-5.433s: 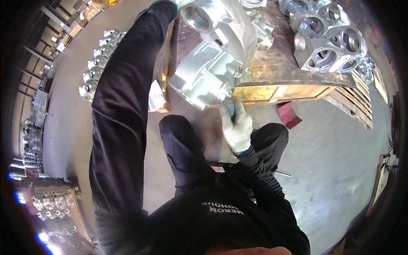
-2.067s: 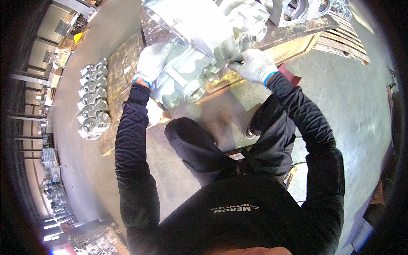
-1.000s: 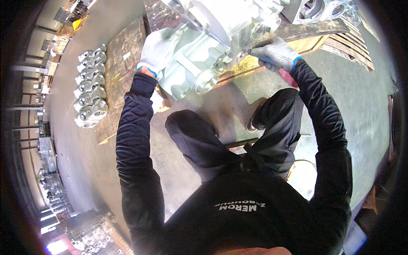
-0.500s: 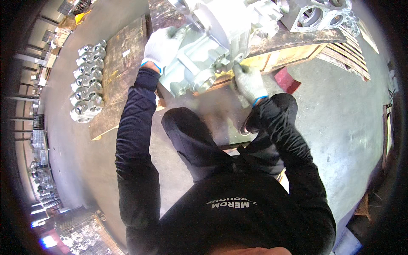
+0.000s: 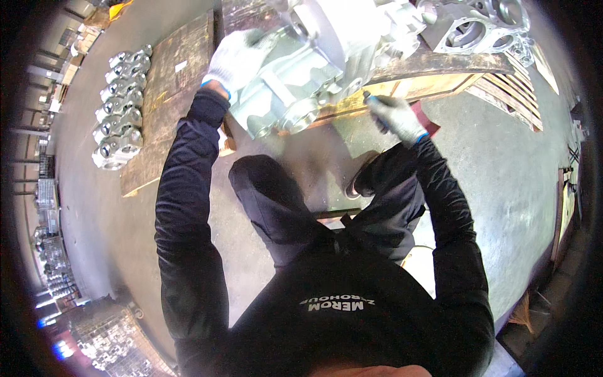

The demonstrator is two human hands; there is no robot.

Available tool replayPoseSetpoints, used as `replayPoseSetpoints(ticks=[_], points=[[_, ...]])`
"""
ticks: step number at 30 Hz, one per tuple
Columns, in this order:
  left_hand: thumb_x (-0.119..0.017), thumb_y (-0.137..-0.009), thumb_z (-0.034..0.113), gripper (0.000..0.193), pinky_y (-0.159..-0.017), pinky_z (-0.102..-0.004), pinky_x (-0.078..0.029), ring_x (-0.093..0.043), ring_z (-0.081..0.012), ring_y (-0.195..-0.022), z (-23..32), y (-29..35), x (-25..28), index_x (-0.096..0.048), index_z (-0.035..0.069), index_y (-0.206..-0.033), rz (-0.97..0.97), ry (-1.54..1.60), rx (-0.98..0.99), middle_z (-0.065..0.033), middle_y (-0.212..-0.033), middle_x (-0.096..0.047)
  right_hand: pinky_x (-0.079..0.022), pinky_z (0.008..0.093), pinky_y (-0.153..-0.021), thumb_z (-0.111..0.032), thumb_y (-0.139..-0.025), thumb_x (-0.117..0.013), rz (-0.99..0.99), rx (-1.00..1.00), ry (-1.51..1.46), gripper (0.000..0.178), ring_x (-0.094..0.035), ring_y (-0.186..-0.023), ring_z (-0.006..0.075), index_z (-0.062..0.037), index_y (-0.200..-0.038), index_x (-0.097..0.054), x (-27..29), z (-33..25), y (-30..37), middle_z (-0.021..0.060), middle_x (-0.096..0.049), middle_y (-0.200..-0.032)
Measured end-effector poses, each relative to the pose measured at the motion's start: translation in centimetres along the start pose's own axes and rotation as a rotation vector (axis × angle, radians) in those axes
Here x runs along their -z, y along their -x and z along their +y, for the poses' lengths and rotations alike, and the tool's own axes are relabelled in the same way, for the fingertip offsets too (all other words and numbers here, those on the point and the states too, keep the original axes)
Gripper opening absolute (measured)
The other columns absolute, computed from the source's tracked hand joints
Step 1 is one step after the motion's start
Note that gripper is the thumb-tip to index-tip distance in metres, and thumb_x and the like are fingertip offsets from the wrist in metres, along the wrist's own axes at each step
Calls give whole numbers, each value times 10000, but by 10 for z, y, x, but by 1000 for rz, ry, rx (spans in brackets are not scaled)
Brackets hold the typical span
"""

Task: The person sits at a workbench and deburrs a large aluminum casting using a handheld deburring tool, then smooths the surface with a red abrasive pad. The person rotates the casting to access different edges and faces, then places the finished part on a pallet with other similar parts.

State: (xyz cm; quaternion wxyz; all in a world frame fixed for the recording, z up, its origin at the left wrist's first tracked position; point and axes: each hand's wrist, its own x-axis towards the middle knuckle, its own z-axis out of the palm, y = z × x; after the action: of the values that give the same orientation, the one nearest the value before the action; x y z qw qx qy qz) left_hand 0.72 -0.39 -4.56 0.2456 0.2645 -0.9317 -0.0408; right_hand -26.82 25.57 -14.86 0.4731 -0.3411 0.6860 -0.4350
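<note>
Here the large silvery metal casting (image 5: 301, 81) sits tipped on the edge of a worn wooden pallet (image 5: 433, 66), its lower end with round bored openings hanging over the front edge toward the person. The left hand (image 5: 235, 56), in a white glove, lies spread flat on the casting's upper left flank, bracing it. The right hand (image 5: 394, 116), also gloved, is closed around a slim dark hand tool (image 5: 370, 100) whose tip meets the casting's lower right edge; what kind of tool it is cannot be told. To do this well, I judge the bracing hand should keep firm pressure so the heavy piece does not rock, while the tool works in short controlled strokes along the edge. The casting is pale, bright and rough-finished, with ribs, flanges and several circular bores. Behind it lie more grey housings (image 5: 477, 28), and to the left a row of shiny smaller castings (image 5: 119, 110) rests on a flat board (image 5: 166, 94) on the concrete floor (image 5: 502, 188).
</note>
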Motion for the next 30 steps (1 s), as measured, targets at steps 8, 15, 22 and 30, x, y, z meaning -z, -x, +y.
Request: replayPoseSetpoints(ticks=[8, 15, 22, 30], points=[[-700, -995, 223, 396, -1015, -338, -510, -674, -232, -1155, 0, -3, -4, -663, -49, -1281, -99, 285, 236, -186, -1241, -719, -445, 248, -542, -421, -874, -845, 334, 160, -504, 406, -518, -588, 77, -105, -870, -589, -59, 27, -30, -36, -561, -707], [-588, -982, 200, 388, -1065, -385, -455, -617, -279, -1230, -20, 0, -8, -651, 81, -1345, -205, 182, 66, -123, -1321, -678, -429, 239, -500, -452, -909, -805, 313, 173, -696, 412, -540, -553, 86, -99, -881, -594, -76, 33, -51, -14, -587, -710], [-661, -997, 232, 307, -904, -354, -541, -722, -282, -1009, 22, -3, 10, -721, -12, -1174, -69, 278, 256, -183, -1086, -758, -481, 276, -560, -422, -1086, -529, 648, 440, -45, 361, -561, -596, 96, -73, -1138, -603, 9, 21, -27, 26, -618, -749], [-635, -999, 324, 429, -1005, -380, -508, -681, -315, -1162, 25, -6, 18, -694, -20, -1249, -147, 213, 284, -219, -1214, -718, -567, 504, -763, -330, -982, -639, 803, 704, 1080, 270, -718, -888, 398, -148, -1172, -698, 105, -25, -30, 194, -729, -1053]])
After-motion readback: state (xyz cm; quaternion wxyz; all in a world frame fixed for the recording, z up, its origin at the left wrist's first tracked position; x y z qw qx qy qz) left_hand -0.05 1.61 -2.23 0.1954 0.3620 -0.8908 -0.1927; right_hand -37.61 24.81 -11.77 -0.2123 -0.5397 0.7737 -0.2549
